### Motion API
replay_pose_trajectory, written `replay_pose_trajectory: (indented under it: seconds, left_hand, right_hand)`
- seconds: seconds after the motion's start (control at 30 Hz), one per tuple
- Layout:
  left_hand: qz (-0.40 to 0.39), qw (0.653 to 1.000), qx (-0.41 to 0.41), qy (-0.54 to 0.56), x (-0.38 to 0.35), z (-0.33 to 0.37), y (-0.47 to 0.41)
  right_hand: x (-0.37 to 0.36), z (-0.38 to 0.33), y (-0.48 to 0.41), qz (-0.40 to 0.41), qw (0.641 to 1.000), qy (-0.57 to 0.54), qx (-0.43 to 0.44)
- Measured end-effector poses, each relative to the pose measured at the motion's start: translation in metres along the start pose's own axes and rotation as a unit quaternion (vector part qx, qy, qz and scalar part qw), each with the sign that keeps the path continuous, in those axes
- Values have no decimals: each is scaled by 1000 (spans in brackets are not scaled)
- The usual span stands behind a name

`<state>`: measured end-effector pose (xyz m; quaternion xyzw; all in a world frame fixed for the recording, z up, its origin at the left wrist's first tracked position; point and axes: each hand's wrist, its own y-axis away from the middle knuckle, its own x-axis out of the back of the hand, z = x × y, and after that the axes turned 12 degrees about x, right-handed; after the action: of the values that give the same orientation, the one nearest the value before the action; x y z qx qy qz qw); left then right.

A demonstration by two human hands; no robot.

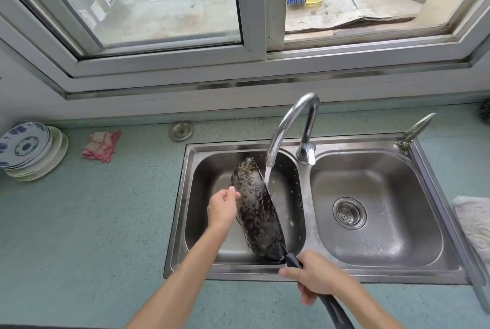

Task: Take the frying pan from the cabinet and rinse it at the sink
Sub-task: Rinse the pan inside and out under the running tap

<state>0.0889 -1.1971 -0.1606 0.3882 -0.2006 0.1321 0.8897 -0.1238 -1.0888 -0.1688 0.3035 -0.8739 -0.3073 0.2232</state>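
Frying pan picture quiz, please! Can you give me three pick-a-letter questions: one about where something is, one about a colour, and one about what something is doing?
1. Where is the frying pan?
A. in the left basin of the sink
B. in the right basin
C. on the counter

2. What colour is the cloth beside the plates?
A. blue
B. red and white
C. yellow

3. What is the tap doing?
A. it is off
B. it is wrapped in a towel
C. it is running

Answers:
1 A: the pan stands tilted on its edge in the left basin, and the right hand grips its handle.
2 B: it shows red checks on white.
3 C: a stream of water falls from the spout onto the pan's rim.
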Motion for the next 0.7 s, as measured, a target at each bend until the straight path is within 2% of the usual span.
replay_pose_trajectory:
  seconds: [0.17,0.2,0.27,0.33,0.37,0.53,0.7]
  left_hand:
    - [-97,995,1,35,3,4,5]
    - [-108,994,-6,31,0,5,7]
    - [-108,994,-24,18,-7,7,10]
    - [-114,993,-39,15,-9,7,12]
    - [-125,991,-42,23,-9,6,12]
    - [-164,984,-20,71,4,-4,14]
    - [-121,988,18,96,17,-24,18]
  right_hand:
    - [11,-2,8,-2,997,-72,-30]
    - [12,-2,8,8,998,-44,-39]
    - [6,-1,7,42,991,115,-48]
    - [-6,-3,5,100,961,253,-53]
    - [-12,-4,3,127,952,272,-53]
    - [-16,7,4,205,951,227,-40]
    - [4,10,11,247,954,168,-30]
